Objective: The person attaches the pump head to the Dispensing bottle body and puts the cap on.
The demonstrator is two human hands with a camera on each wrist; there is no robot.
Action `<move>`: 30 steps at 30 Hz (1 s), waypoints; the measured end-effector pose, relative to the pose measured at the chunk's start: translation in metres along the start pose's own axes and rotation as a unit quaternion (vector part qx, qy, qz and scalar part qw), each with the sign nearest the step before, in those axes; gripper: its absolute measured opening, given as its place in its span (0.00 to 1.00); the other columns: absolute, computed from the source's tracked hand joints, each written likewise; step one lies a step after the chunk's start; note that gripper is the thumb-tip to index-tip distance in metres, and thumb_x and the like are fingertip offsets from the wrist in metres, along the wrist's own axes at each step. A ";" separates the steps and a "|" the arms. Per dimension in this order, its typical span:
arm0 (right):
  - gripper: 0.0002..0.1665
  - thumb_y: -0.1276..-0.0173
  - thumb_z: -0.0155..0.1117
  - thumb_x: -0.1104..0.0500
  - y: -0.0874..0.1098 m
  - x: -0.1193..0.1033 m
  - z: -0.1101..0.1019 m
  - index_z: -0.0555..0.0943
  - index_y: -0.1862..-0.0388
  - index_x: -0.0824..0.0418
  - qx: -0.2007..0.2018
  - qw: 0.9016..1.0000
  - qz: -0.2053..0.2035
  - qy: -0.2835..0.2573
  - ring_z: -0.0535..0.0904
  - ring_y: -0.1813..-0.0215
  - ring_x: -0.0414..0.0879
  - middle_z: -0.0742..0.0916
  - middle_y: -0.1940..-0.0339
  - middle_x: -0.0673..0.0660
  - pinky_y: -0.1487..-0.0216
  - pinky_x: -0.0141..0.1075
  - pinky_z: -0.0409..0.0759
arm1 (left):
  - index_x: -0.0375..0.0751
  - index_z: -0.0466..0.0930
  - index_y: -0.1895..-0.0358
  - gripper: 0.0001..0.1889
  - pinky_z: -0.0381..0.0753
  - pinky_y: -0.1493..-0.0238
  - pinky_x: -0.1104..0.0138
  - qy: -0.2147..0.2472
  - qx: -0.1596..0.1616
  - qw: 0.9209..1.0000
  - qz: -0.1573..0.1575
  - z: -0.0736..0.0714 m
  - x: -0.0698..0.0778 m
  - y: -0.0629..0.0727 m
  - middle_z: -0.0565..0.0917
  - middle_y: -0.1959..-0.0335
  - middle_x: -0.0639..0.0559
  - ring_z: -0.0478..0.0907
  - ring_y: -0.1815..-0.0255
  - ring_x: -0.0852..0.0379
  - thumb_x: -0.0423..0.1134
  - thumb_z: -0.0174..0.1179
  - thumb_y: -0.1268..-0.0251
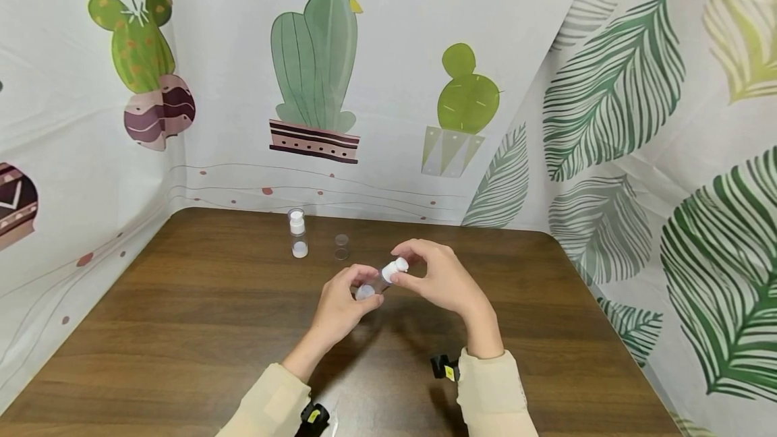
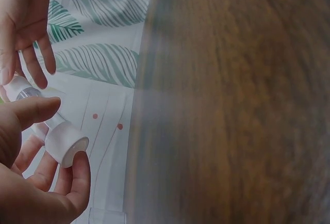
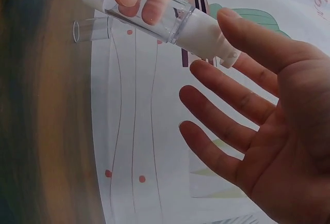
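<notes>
A small clear pump bottle (image 1: 378, 283) with a white pump top (image 1: 396, 268) and a white base is held tilted above the table, its pump end up to the right. My left hand (image 1: 340, 303) grips the lower part of the clear body, fingers on one side and thumb on the other. In the left wrist view its fingertips touch the white base (image 2: 66, 142). With thumb and forefinger, my right hand (image 1: 448, 280) pinches the white pump top. The other right fingers are spread apart in the right wrist view, off the bottle (image 3: 152, 15).
A second pump bottle (image 1: 298, 238), wearing a clear cap, stands upright near the back edge of the brown wooden table (image 1: 200, 302). To its right stands a loose clear cap (image 1: 342, 248). Behind hangs a cloth (image 1: 388, 86) printed with cacti and leaves.
</notes>
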State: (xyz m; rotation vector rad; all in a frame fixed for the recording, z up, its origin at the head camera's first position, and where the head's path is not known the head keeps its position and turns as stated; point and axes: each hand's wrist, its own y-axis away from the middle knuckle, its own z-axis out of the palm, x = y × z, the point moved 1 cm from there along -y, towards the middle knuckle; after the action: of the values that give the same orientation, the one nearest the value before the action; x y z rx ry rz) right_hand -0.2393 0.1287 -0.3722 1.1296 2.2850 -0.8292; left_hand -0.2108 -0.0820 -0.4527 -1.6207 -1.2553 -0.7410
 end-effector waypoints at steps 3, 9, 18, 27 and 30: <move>0.20 0.35 0.82 0.56 0.000 0.000 -0.001 0.86 0.46 0.53 0.002 1.000 -0.006 0.000 0.84 0.50 0.40 0.89 0.54 0.43 0.43 0.44 0.82 | 0.48 0.87 0.48 0.20 0.81 0.45 0.52 -0.002 -0.002 1.000 -0.002 0.000 0.001 0.000 0.88 0.50 0.53 0.84 0.48 0.51 0.36 0.80 0.44; 0.21 0.36 0.83 0.58 0.001 0.000 -0.002 0.86 0.46 0.53 0.002 1.000 -0.020 0.001 0.84 0.50 0.40 0.89 0.53 0.43 0.41 0.45 0.82 | 0.48 0.86 0.47 0.20 0.81 0.44 0.52 -0.002 -0.004 1.000 -0.007 -0.001 0.000 0.000 0.88 0.50 0.54 0.83 0.48 0.52 0.35 0.80 0.44; 0.21 0.37 0.83 0.60 0.001 0.000 -0.002 0.87 0.46 0.52 -0.004 0.999 -0.032 -0.002 0.83 0.50 0.40 0.88 0.54 0.43 0.44 0.42 0.82 | 0.48 0.86 0.48 0.20 0.81 0.46 0.54 -0.009 -0.001 1.000 0.000 -0.001 0.000 0.000 0.88 0.50 0.54 0.84 0.48 0.52 0.35 0.80 0.44; 0.17 0.35 0.80 0.63 0.000 -0.002 0.000 0.88 0.49 0.54 -0.015 0.999 -0.036 -0.008 0.83 0.51 0.40 0.89 0.55 0.44 0.45 0.40 0.82 | 0.49 0.86 0.47 0.20 0.81 0.44 0.53 0.002 -0.005 1.000 -0.011 -0.001 0.001 -0.001 0.88 0.50 0.54 0.83 0.48 0.53 0.34 0.79 0.44; 0.15 0.34 0.79 0.63 0.000 -0.002 0.001 0.88 0.50 0.55 -0.019 0.999 -0.034 -0.008 0.82 0.52 0.41 0.89 0.56 0.44 0.46 0.40 0.81 | 0.49 0.86 0.47 0.20 0.80 0.44 0.53 0.001 -0.005 1.000 -0.009 0.000 0.001 0.000 0.88 0.50 0.54 0.83 0.47 0.53 0.35 0.79 0.44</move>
State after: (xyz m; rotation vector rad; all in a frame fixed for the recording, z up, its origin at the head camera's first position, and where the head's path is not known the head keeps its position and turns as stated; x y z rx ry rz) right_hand -0.2381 0.1270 -0.3714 1.0301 2.3276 -0.8127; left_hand -0.2109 -0.0819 -0.4516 -1.6177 -1.2684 -0.7619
